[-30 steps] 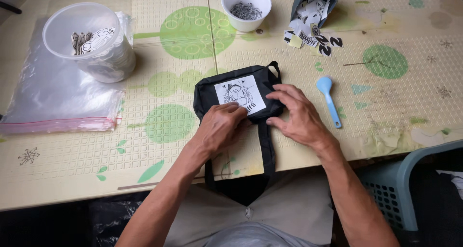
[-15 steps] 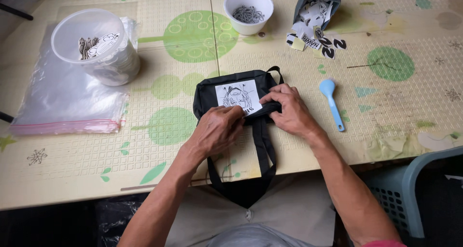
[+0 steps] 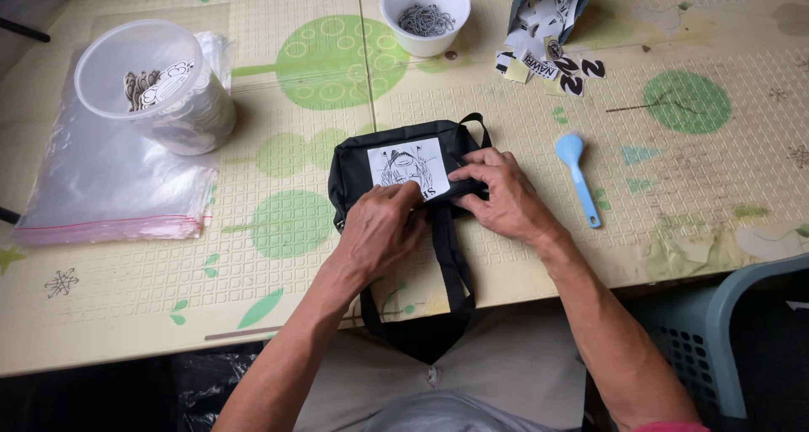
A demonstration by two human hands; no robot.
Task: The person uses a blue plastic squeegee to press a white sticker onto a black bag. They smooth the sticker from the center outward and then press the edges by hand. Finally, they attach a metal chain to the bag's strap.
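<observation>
**Patch may shift under the fingers**

Head view: at frame centre, the left hand (image 3: 383, 225) and right hand (image 3: 497, 192) both pinch the black pouch (image 3: 354, 166) at its white patch (image 3: 409, 164); uneven pressure could skew it.

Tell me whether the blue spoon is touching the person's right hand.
Apart. The head view shows the blue spoon lying on the mat with a clear strip of bare mat between it and the right hand, which rests on the black bag.
</observation>
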